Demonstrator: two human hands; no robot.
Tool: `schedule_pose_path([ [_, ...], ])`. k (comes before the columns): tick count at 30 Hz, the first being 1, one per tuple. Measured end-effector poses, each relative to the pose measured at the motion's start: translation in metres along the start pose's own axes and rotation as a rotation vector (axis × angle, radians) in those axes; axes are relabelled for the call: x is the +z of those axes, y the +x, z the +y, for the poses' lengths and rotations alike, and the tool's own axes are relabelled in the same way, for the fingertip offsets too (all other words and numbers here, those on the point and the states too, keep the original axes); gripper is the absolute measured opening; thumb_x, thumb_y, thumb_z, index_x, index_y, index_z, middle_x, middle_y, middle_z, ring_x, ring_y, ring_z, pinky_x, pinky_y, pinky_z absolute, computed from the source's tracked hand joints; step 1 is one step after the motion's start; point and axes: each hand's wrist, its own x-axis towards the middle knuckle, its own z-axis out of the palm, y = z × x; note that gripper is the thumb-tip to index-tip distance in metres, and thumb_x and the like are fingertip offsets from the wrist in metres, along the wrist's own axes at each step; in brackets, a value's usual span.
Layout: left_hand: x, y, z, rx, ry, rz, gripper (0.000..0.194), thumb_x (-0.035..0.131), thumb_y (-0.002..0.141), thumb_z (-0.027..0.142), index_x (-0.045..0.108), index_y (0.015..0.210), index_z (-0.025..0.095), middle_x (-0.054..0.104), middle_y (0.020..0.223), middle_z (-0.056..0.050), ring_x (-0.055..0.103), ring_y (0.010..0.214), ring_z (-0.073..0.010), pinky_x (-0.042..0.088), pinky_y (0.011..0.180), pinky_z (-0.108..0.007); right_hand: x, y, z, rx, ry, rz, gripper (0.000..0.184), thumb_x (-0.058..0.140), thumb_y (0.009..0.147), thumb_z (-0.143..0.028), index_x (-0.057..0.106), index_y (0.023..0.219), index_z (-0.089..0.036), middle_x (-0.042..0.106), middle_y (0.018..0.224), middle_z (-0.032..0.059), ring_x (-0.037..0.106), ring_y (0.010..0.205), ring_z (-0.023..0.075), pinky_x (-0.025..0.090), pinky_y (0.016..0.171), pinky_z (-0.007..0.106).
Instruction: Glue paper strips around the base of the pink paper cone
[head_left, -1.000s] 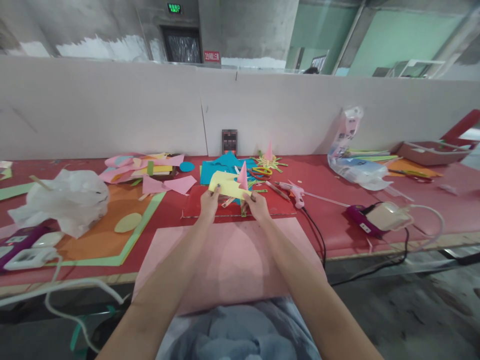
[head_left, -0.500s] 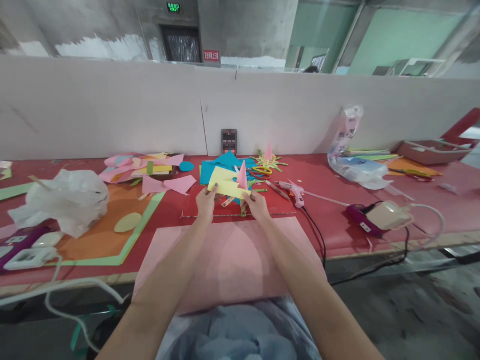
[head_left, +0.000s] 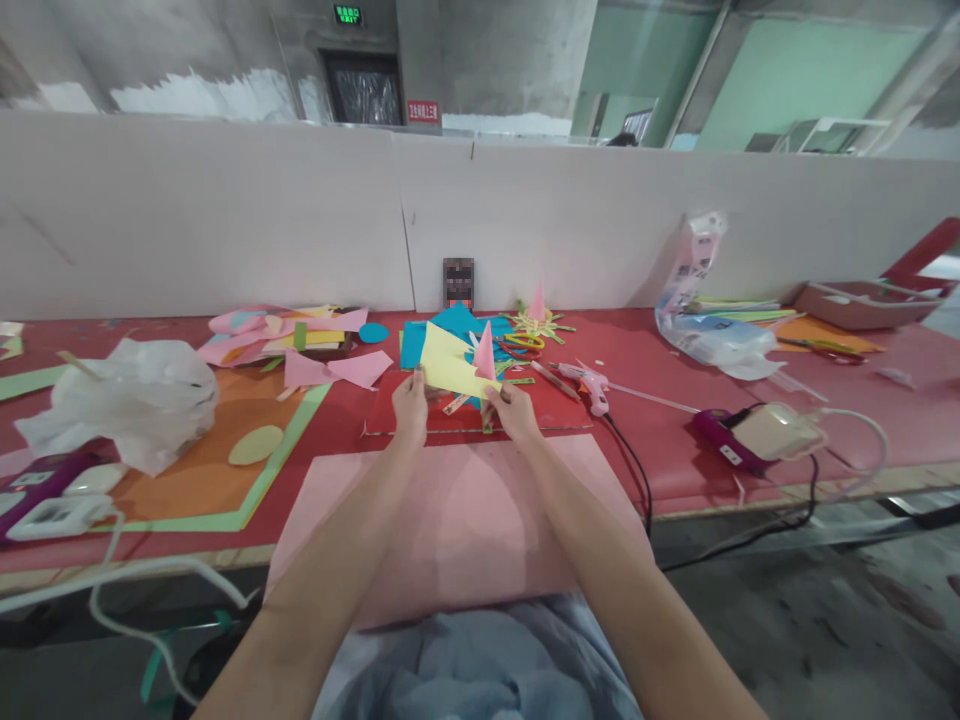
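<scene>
My left hand (head_left: pixel 409 408) pinches the lower left edge of a yellow paper piece (head_left: pixel 448 363), which stands tilted up over a red card sheet (head_left: pixel 551 410). My right hand (head_left: pixel 514 412) grips the yellow paper's right corner, where a small pink paper cone (head_left: pixel 485 352) stands upright. Both hands hover just beyond a large pink sheet (head_left: pixel 457 520) lying at the table's near edge. Blue paper (head_left: pixel 457 325) lies behind the yellow piece.
A glue gun (head_left: pixel 592 384) with its cord lies right of the red card. Scissors (head_left: pixel 523 343) and a second pink cone (head_left: pixel 538 303) sit behind. A white plastic bag (head_left: pixel 127 399), pink scraps (head_left: pixel 285 335) and an orange sheet (head_left: pixel 217 450) lie left; a power strip (head_left: pixel 757 432) lies right.
The yellow paper's left side has been lifted and tipped up, so it stands steeper than before. Both hands stay in nearly the same place.
</scene>
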Motion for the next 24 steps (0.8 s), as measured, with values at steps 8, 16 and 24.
schedule_pose_path([
  [8, -0.005, -0.002, 0.003, 0.075, 0.100, 0.038, 0.043, 0.058, 0.075, 0.057, 0.047, 0.059, 0.019, 0.057, 0.047, 0.002, 0.058, 0.048, -0.0135, 0.047, 0.054, -0.024, -0.001, 0.001, 0.001, 0.007, 0.016, 0.022, 0.035, 0.062, 0.072, -0.053, 0.046, 0.070, -0.021, 0.062, 0.056, -0.0011, 0.053, 0.039, 0.0121, 0.044, 0.039, 0.025],
  [16, -0.006, 0.001, 0.000, 0.177, 0.164, 0.062, 0.045, 0.055, 0.079, 0.055, 0.046, 0.053, 0.019, 0.046, 0.041, 0.004, 0.052, 0.044, -0.0105, 0.042, 0.052, -0.021, -0.002, 0.002, 0.001, 0.006, 0.010, 0.021, 0.036, 0.061, 0.071, -0.054, 0.048, 0.072, -0.021, 0.062, 0.055, -0.0013, 0.053, 0.039, 0.0126, 0.044, 0.040, 0.025],
  [24, 0.008, 0.000, 0.000, -0.028, 0.048, -0.195, 0.041, 0.061, 0.074, 0.056, 0.061, 0.072, 0.015, 0.064, 0.058, -0.004, 0.059, 0.048, -0.0136, 0.042, 0.043, -0.021, -0.003, 0.003, 0.003, -0.009, -0.010, 0.028, 0.040, 0.061, 0.071, -0.058, 0.044, 0.069, -0.022, 0.062, 0.055, -0.0006, 0.053, 0.039, 0.0128, 0.043, 0.039, 0.025],
])
